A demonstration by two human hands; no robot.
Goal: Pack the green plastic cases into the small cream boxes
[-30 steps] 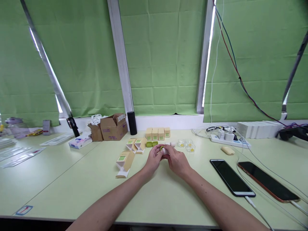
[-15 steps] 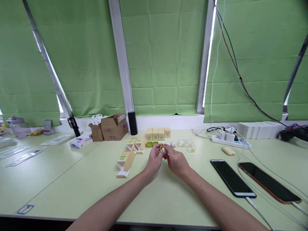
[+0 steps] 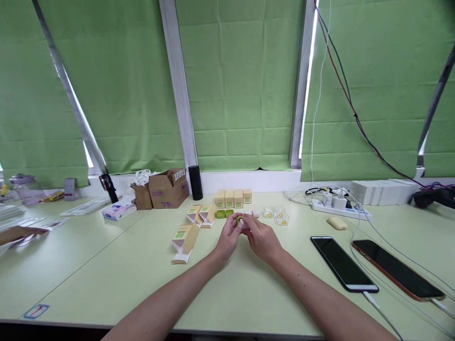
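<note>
Above the table's middle my left hand [image 3: 228,233] pinches a small green piece [image 3: 240,219]. My right hand [image 3: 261,235] is closed on a small white piece [image 3: 245,225] right against the green one; the fingers partly hide both. Just behind my hands are green round containers [image 3: 220,214] and a small white item [image 3: 255,214]. Clear plastic cups with yellow centres [image 3: 280,213] stand to the right. Open cardboard boxes [image 3: 185,237] lie on the left, and several closed small boxes [image 3: 229,198] form a row at the back.
Two phones [image 3: 344,263] with cables lie at the right, near a power strip [image 3: 341,209]. A brown carton [image 3: 168,189], a tissue pack [image 3: 119,210] and a black cylinder [image 3: 195,182] stand at the back left. Another person's hand [image 3: 23,233] rests over plastic sheets at the far left.
Another person's hand has come into view at the far left. My hands stay together in the same place, with the green piece turned slightly between the fingers.
</note>
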